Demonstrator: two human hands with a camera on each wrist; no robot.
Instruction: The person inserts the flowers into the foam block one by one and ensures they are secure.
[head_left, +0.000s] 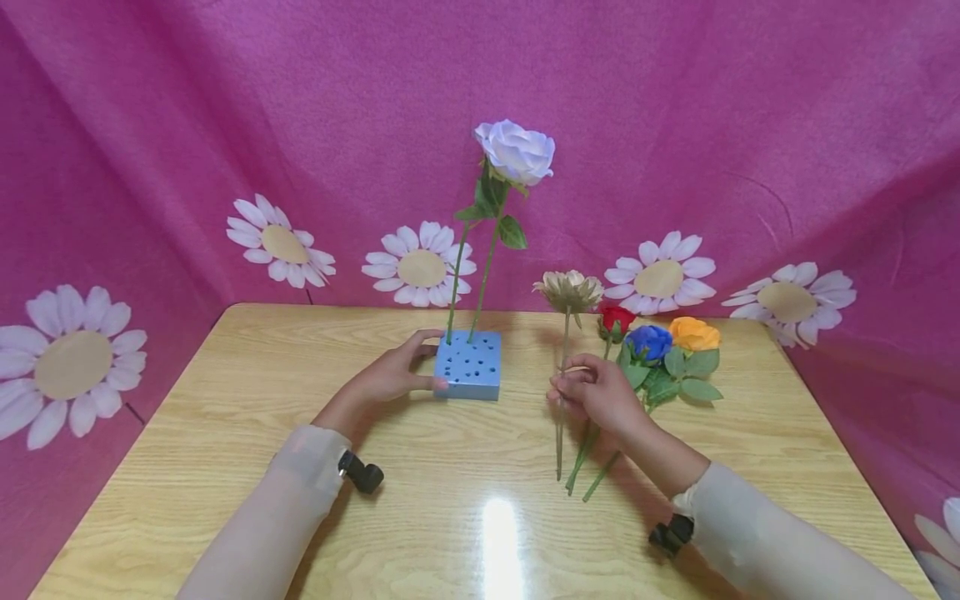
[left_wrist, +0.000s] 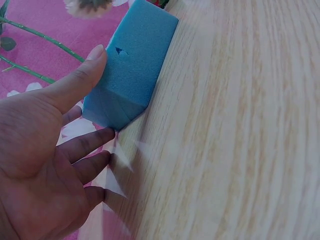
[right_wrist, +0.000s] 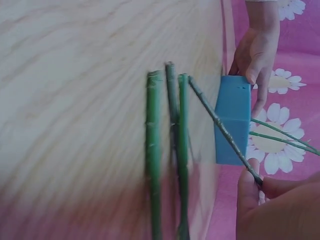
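Blue, matte and foam-like, the block (head_left: 469, 365) sits on the bench (head_left: 300, 358), its top pricked with many small holes. It looks very light and slightly soft, and a nick in one side, seen from the left wrist, suggests that it could dent or crumble under a hard squeeze. The left hand (head_left: 390, 371) is partly open around its left end, with the thumb at the front and fingers behind; a broad, gentle hold there seems enough to steady it.

To the right of the block, the right hand (head_left: 604, 398) pinches the cream flower (head_left: 567, 293) partway down its thin stem (right_wrist: 222, 129), thumb and fingertips nearly closed. Its bloom is uppermost; whether the stem's lower end touches the bench cannot be told. The flower appears artificial: light, with a stem probably stiff enough to push yet apt to bend if held far from its tip. A lower pinch would likely give better control, and the petals are best left alone.

Two green stems stand in the block below the white rose (head_left: 515, 153). The red rose (head_left: 617, 320), blue rose (head_left: 649, 342) and orange rose (head_left: 695, 333) lie near the right hand, leaves crowded together and liable to snag.
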